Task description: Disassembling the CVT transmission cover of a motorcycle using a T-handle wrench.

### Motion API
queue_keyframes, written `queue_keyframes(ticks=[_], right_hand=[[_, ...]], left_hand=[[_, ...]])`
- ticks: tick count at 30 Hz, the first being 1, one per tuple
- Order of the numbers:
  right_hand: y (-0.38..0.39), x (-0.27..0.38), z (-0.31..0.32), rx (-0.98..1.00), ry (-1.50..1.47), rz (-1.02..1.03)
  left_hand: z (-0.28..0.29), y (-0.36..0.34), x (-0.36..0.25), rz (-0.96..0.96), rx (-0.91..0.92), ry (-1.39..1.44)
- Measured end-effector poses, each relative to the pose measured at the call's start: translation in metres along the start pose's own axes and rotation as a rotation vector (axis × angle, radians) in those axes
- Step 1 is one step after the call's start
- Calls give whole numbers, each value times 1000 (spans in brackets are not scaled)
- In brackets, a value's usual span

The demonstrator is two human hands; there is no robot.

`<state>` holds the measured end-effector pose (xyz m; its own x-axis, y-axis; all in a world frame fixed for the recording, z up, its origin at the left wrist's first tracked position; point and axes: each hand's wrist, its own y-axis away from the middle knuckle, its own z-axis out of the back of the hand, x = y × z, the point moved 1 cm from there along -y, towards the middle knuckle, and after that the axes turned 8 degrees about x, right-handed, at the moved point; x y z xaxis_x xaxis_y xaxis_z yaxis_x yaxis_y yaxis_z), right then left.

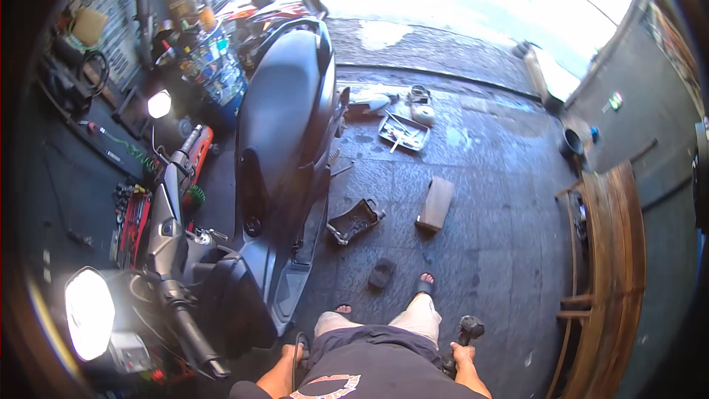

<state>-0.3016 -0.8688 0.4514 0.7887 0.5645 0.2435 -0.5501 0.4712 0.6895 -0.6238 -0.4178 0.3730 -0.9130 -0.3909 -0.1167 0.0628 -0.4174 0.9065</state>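
Note:
By my right thigh, my right hand [464, 356] is closed around a dark pistol-shaped power tool [470, 326], its bulky head pointing forward. My left hand [290, 356] hangs at my left hip, fingers curled around a thin black loop [301, 340], perhaps a hose or cable; its full length is hidden. To my left stands a scooter [284, 96] with a long dark seat, its handlebar [188, 329] and mirror [90, 314] nearest my left side. On the floor ahead lie an open black part or tray [354, 222] and a small dark block [381, 273].
A box-like block [436, 205] stands ahead. Farther off, a metal tray [404, 133] holds tools beside some scooter parts [422, 107]. A wooden bench [617, 266] runs along the right. Left of the scooter are a red tool tray [133, 222] and a green coiled hose [136, 151].

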Motion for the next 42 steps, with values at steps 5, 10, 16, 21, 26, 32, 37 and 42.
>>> queue_keyframes(ticks=[5,10,16,21,26,32,37,42], right_hand=[[-109,159,1,125,378,333],[-125,309,37,166,539,331],[-135,428,23,97,505,447],[-136,501,-23,130,471,456],[-133,572,-53,326,352,585],[-140,680,-75,401,371,663],[-177,789,-113,498,666,663],[-277,921,-145,528,1034,1068]], left_hand=[[-43,92,-34,35,-112,261],[-93,102,-91,128,-111,331],[-72,161,-187,192,-217,588],[-69,85,-227,339,-169,608],[-10,27,-334,180,-317,490],[22,-35,-406,340,-489,694],[23,-57,-403,556,-624,1116],[85,-103,-411,465,-701,1753]])
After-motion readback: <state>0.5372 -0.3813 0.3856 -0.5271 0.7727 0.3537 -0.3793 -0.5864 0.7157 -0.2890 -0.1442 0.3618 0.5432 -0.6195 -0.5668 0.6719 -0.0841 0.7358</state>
